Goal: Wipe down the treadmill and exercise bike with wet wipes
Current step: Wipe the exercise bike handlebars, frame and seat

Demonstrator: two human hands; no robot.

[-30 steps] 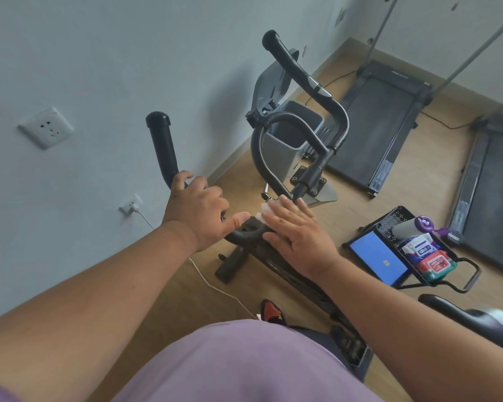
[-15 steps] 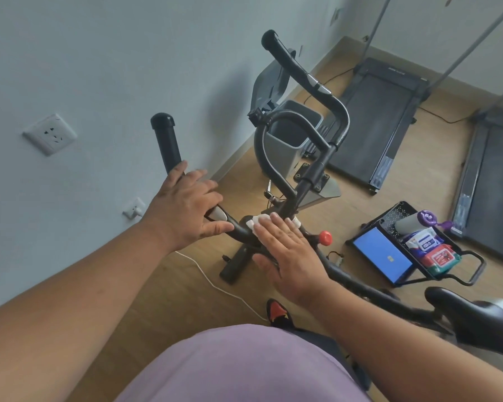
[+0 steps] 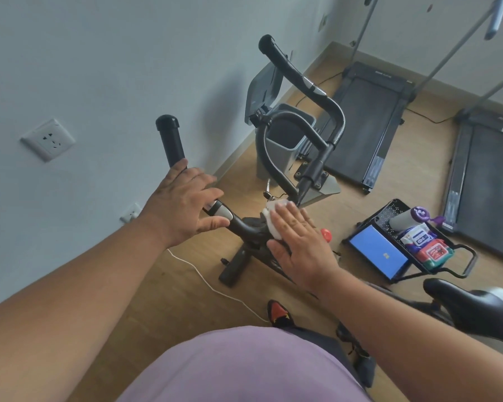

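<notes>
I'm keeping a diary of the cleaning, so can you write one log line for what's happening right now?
step: wiping exercise bike | right hand: flat, presses wet wipe on handlebar centre | left hand: fingers straight on left grip

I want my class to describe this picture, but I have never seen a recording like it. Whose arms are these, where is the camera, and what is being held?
The camera is worn on a person's head and looks down, so the two arms are the wearer's own. They stand at an exercise bike. The left hand rests over the near handlebar, fingers fairly straight. The right hand lies flat, pressing a white wet wipe against the bike's centre. On the wooden floor beside it stands a black basket holding a tablet with a blue screen, wipe packets and a roller. Behind are a grey bin and two treadmills.
</notes>
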